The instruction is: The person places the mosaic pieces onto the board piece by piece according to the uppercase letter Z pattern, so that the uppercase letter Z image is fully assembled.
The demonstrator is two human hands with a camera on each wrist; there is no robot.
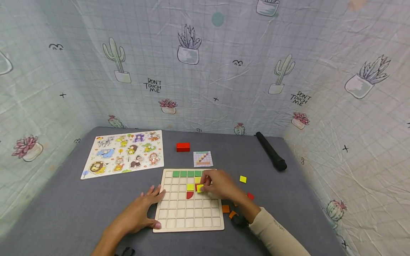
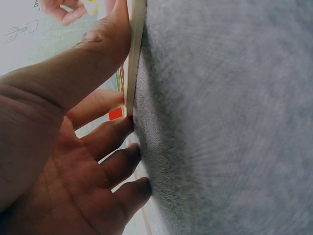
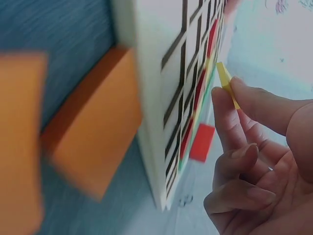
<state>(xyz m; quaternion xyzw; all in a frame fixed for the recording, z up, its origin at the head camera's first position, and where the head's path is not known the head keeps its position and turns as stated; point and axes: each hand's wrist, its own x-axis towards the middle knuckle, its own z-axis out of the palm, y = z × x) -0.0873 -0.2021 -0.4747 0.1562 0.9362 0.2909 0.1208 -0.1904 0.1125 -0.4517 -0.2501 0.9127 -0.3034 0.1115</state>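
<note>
A wooden grid board (image 1: 172, 223) lies flat on the grey table in the head view. Green squares (image 1: 183, 173) fill part of its top row; below are a yellow square (image 1: 190, 187) and a red rounded piece (image 1: 190, 195). My right hand (image 1: 219, 185) pinches a yellow square tile (image 3: 227, 84) between thumb and index finger, just over the board's grid, and partly hides the cells there. Along the board's left edge rests my left hand (image 1: 141, 210), fingers spread, thumb by the near corner. The left wrist view shows its fingertips touching that edge.
Loose orange pieces (image 1: 225, 208), a red piece (image 1: 250, 196) and a yellow square (image 1: 243, 179) lie right of the board. Behind it are a patterned card (image 1: 203, 159) and a red block (image 1: 183, 147). An animal puzzle (image 1: 120, 156) sits back left, a black microphone (image 1: 270, 151) back right.
</note>
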